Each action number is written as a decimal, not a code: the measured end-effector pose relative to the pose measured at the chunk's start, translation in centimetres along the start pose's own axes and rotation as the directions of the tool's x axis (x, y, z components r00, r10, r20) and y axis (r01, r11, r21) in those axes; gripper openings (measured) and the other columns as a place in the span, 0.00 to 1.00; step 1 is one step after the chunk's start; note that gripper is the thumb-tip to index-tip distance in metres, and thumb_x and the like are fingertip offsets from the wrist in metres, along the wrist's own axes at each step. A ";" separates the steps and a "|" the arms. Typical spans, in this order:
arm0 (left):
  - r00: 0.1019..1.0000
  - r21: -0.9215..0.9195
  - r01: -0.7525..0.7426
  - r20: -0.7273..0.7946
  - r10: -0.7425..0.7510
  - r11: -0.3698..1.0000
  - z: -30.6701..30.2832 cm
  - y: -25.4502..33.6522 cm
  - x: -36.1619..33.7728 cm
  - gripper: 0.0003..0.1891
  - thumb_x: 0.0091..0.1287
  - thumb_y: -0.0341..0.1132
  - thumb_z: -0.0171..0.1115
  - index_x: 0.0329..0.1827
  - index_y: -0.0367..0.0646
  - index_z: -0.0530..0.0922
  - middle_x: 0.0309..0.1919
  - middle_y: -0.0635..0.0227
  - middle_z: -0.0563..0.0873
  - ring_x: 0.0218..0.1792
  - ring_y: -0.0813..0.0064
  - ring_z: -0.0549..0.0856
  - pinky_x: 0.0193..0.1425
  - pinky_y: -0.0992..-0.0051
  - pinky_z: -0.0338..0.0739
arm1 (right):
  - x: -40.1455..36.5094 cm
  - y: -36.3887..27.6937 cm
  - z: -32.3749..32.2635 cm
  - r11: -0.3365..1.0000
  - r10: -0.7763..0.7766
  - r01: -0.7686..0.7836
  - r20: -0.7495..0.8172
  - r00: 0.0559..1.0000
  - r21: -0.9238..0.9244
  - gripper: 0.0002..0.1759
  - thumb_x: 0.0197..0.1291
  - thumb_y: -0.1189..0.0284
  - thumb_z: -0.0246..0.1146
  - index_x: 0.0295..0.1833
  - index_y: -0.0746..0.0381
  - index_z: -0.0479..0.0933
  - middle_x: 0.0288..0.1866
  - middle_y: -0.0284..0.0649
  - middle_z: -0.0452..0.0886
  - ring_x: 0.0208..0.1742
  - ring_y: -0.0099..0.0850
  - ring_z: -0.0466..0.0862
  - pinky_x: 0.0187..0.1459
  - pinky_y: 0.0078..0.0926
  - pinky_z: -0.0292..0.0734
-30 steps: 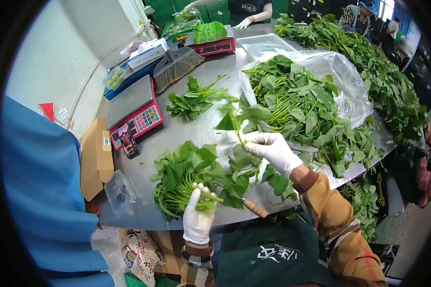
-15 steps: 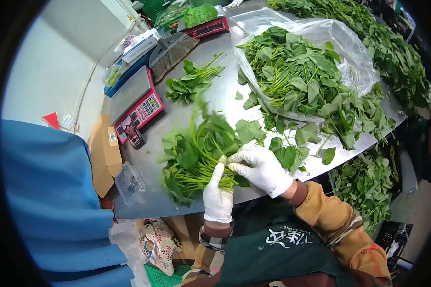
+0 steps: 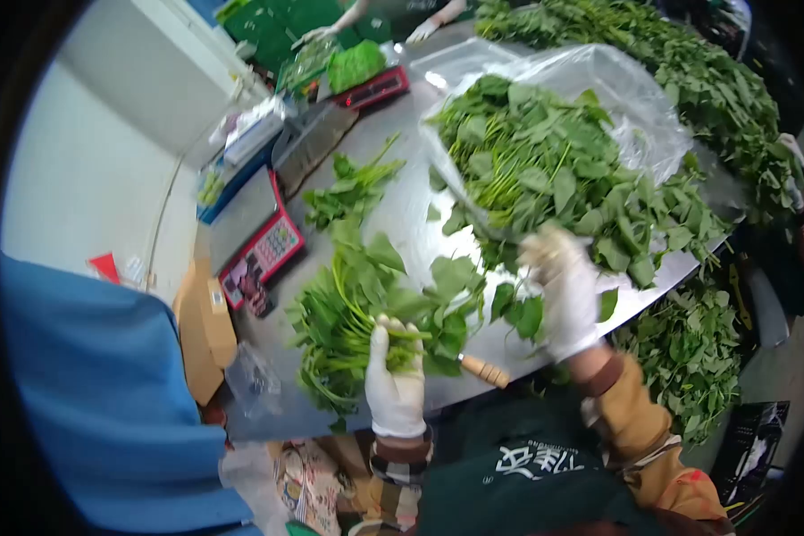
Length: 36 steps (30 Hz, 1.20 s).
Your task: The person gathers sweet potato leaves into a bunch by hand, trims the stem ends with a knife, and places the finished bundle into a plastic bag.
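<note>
My left hand, in a white glove, is closed around the stems of a bunch of leafy greens above the near part of the metal table. The leaves spread out to the left and upward. My right hand, also gloved, is over loose leaves near the open plastic bag; motion smears its fingers. Between my hands, a tool with a wooden handle lies near the table edge, its other end under leaves. A large heap of greens fills the clear plastic bag.
A smaller bunch of greens lies beyond my left hand. Red scales and a phone sit at the left, with a brush behind. More greens are below the right edge. Another person's hands show at the far side.
My right hand has left the bunch and moved right and up towards the bagged greens. My left hand keeps its hold. The wooden handle has come into view, and the camera has shifted slightly.
</note>
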<state>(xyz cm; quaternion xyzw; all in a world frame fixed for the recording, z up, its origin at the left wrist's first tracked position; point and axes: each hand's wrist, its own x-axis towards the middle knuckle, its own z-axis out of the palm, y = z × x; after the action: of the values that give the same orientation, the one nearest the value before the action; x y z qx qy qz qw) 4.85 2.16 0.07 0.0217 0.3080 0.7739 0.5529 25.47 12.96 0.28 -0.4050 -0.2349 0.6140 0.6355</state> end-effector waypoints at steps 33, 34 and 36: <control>0.904 0.171 0.043 0.413 0.111 -0.984 -12.2 6.5 7.1 0.04 0.58 0.29 0.58 0.29 0.48 0.81 0.27 0.65 0.85 0.32 0.64 0.87 0.34 0.65 0.79 | -0.3 9.1 -9.5 0.213 -0.347 0.781 0.702 0.622 -0.587 0.19 0.57 0.75 0.65 0.56 0.59 0.78 0.53 0.42 0.81 0.56 0.43 0.78 0.60 0.40 0.69; 0.900 0.125 0.063 0.421 0.111 -0.990 -12.3 6.3 7.2 0.05 0.59 0.30 0.57 0.28 0.49 0.82 0.26 0.65 0.85 0.30 0.66 0.87 0.31 0.65 0.79 | -0.3 9.1 -9.5 0.203 -0.344 0.787 0.710 0.614 -0.582 0.19 0.57 0.76 0.65 0.56 0.59 0.78 0.53 0.42 0.81 0.56 0.43 0.78 0.60 0.40 0.69; 0.897 0.122 0.084 0.423 0.128 -0.989 -12.4 5.9 7.2 0.08 0.63 0.32 0.55 0.29 0.49 0.83 0.25 0.65 0.86 0.29 0.65 0.88 0.32 0.64 0.79 | -0.4 9.2 -9.5 0.210 -0.344 0.788 0.711 0.613 -0.578 0.18 0.56 0.77 0.65 0.54 0.59 0.78 0.52 0.42 0.82 0.56 0.42 0.78 0.60 0.40 0.69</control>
<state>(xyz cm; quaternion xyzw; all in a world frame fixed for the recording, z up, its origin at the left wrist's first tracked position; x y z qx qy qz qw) -7.52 1.66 -9.20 0.5647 0.7934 -0.1375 -0.1807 27.52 9.67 -12.33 -0.3949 -0.7772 0.1887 0.4521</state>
